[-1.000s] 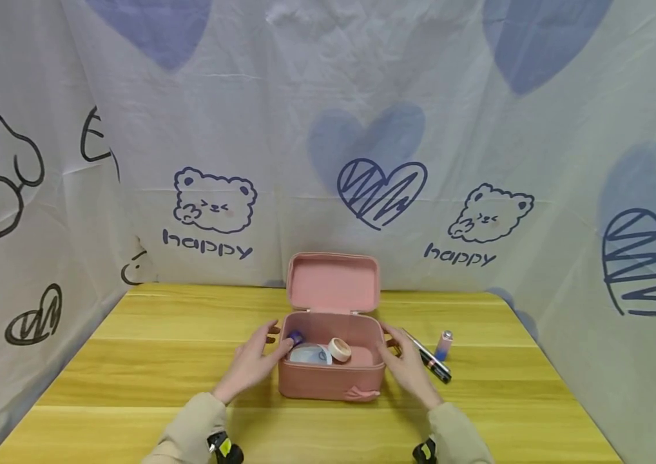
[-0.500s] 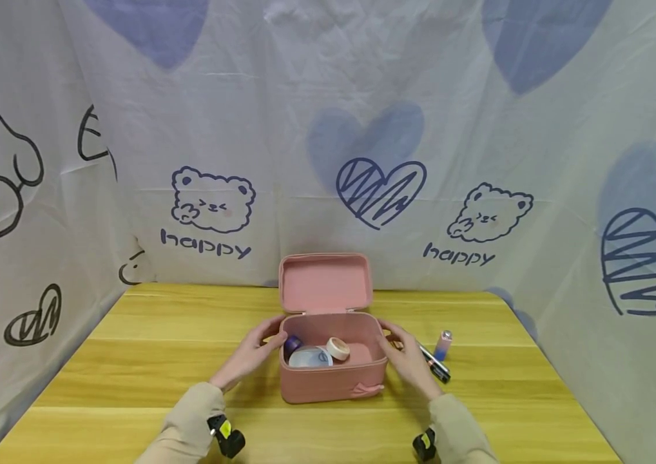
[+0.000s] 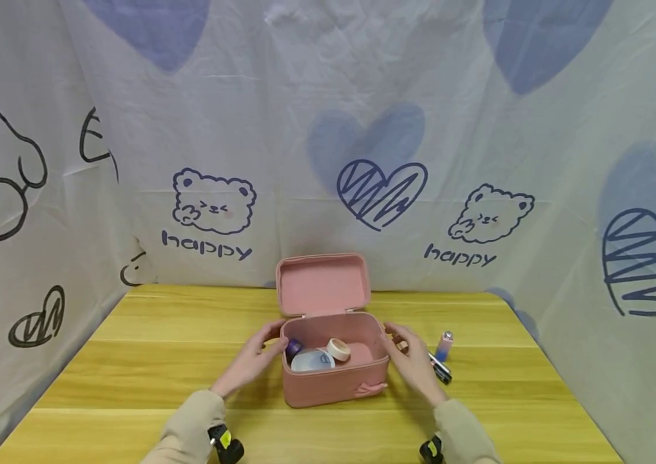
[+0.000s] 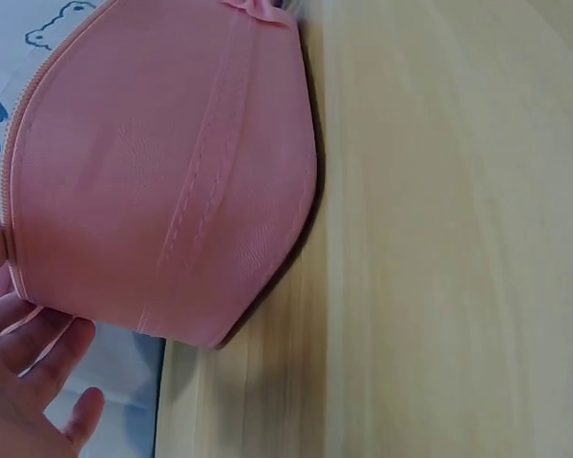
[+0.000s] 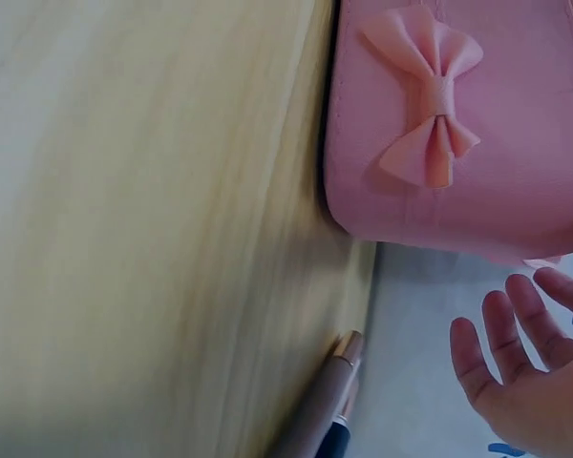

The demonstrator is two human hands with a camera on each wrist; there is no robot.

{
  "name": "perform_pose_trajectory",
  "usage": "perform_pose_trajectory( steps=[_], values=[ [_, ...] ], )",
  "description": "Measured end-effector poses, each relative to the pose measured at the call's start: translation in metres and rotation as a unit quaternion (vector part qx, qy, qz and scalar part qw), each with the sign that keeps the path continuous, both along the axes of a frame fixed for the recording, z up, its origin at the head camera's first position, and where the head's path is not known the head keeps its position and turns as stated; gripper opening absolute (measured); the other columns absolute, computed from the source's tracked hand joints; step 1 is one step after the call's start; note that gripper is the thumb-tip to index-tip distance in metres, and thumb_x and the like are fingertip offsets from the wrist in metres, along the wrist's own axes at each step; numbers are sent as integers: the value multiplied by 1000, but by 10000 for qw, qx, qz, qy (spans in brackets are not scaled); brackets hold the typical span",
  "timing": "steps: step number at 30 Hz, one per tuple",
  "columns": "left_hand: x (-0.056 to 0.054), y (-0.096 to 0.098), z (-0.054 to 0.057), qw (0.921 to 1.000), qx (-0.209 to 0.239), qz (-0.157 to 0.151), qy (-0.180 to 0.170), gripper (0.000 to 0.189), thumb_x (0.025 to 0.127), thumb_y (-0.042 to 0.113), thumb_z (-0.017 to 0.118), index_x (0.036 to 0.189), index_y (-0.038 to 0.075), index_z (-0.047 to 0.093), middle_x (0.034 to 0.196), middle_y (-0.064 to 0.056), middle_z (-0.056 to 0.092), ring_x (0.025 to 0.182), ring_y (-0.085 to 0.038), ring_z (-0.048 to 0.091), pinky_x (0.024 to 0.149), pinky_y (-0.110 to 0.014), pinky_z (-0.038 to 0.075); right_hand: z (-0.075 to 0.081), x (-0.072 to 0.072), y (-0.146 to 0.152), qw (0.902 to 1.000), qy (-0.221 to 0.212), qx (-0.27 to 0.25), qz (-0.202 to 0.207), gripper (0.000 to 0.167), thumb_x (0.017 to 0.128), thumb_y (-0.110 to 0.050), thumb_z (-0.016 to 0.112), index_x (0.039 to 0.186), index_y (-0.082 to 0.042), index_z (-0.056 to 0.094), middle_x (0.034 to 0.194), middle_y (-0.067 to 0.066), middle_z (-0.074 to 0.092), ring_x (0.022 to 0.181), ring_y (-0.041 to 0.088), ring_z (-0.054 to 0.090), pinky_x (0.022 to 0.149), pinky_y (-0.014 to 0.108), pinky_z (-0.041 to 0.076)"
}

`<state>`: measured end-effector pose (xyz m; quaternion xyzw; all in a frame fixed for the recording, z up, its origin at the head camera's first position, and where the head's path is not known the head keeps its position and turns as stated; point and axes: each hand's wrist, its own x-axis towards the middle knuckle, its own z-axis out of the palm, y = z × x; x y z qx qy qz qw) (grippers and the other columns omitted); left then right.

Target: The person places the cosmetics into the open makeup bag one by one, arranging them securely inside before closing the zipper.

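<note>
Pale heart-printed cloth (image 3: 281, 96) hangs behind a yellow wood-grain table (image 3: 148, 374). Lower centre, a pink bow-trimmed case (image 3: 328, 388) stands lid raised, a cream ring-shaped item (image 3: 338, 350) inside. Left hand (image 3: 251, 362) and right hand (image 3: 414, 362), fingers loosely extended, touch its ends without gripping. Rightward lies a pink-and-blue tube (image 3: 444, 347).

Our 3 views, 1 pink case (image 3: 328, 388)
From the head we look forward and down; from 2 wrists, close and sideways, we share its front bow (image 5: 439, 95).

Pink case (image 3: 334, 387) now more askew, lid (image 3: 323, 283) farther left.
</note>
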<state>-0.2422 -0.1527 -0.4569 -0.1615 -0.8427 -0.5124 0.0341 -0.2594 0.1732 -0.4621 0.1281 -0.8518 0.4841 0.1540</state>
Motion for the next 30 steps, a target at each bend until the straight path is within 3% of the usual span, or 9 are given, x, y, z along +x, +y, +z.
perform_pose_trajectory(
  steps=[7, 13, 18, 24, 30],
  values=[
    [9, 4, -1, 9973, -431, 437, 409, 48, 101, 28, 60, 143, 5, 53, 137, -19, 63, 131, -38, 57, 113, -59, 39, 6, 7, 4, 9996, 105, 111, -233, 31, 94, -10, 67, 121, 6, 68, 96, 14, 67, 78, 5, 55, 66, 18, 47],
    [16, 7, 0, 9878, -986, 821, 885, 46, 99, 32, 63, 139, 8, 59, 129, -16, 70, 124, -37, 63, 110, -61, 39, 10, 16, 0, 9975, 14, 374, -595, 35, 94, -19, 70, 121, 3, 69, 88, 8, 63, 74, 5, 52, 66, 18, 45],
    [20, 10, 3, 9808, -1357, 987, 989, 47, 98, 35, 64, 136, 9, 61, 125, -15, 72, 117, -34, 66, 108, -59, 37, 14, 27, -4, 9960, -235, 430, -752, 40, 94, -28, 71, 123, -1, 68, 77, 3, 60, 64, 2, 46, 61, 18, 38],
    [24, 13, 8, 9731, -1761, 1083, 1020, 48, 96, 39, 65, 132, 8, 63, 121, -15, 74, 112, -30, 69, 106, -55, 37, 13, 31, -8, 9959, -224, 439, -762, 47, 90, -26, 74, 127, 3, 66, 81, 2, 66, 71, 2, 56, 69, 20, 48],
    [27, 16, 12, 9665, -1972, 1158, 1162, 49, 93, 41, 69, 127, 7, 66, 117, -13, 75, 107, -29, 71, 104, -53, 39, 13, 31, -14, 9942, -403, 476, -871, 53, 89, -25, 75, 131, 4, 62, 92, 8, 66, 78, 12, 63, 74, 25, 52]
  ],
)
